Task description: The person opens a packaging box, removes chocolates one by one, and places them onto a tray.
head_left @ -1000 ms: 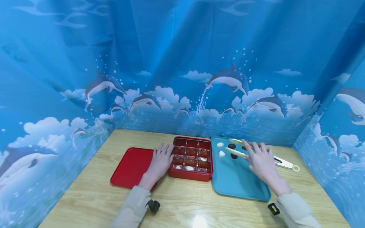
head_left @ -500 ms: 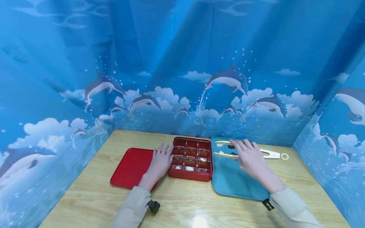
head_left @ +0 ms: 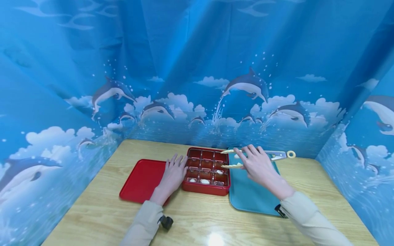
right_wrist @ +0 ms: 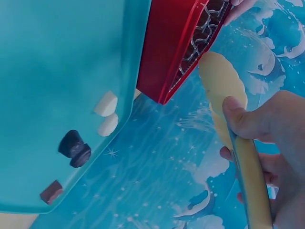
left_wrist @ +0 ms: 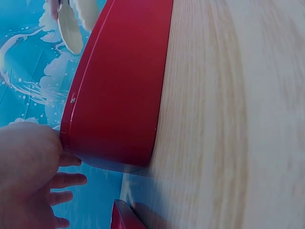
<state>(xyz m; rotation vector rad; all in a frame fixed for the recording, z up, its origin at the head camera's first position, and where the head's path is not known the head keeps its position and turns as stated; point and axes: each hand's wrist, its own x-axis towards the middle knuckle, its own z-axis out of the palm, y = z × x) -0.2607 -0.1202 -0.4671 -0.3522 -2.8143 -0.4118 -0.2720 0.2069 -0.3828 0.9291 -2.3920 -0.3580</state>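
My right hand (head_left: 258, 165) grips a pair of cream-tipped kitchen tongs (head_left: 278, 154), whose arms are spread apart. Their tips hover by the right rim of a red divided box (head_left: 204, 189); I see nothing pinched between them. Several of the box's clear compartments are bare, while white pieces (head_left: 205, 181) and a dark one (head_left: 218, 183) lie in the near ones. With fingers extended, my left hand (head_left: 172, 172) touches the box's left side. In the right wrist view, white chocolates (right_wrist: 106, 104), dark chocolates (right_wrist: 71, 143) and a brown square piece (right_wrist: 51, 192) lie on the blue tray (right_wrist: 62, 57).
Left of the box lies a flat red lid (head_left: 143, 181), partly under my left forearm. The blue tray sits right up against the box's right side. A blue dolphin-print curtain (head_left: 197, 85) closes off the back and sides of the wooden table (head_left: 191, 215).
My right hand has carried the spread tongs leftward from above the blue tray to the box's right rim. The left hand and the box have stayed in place.
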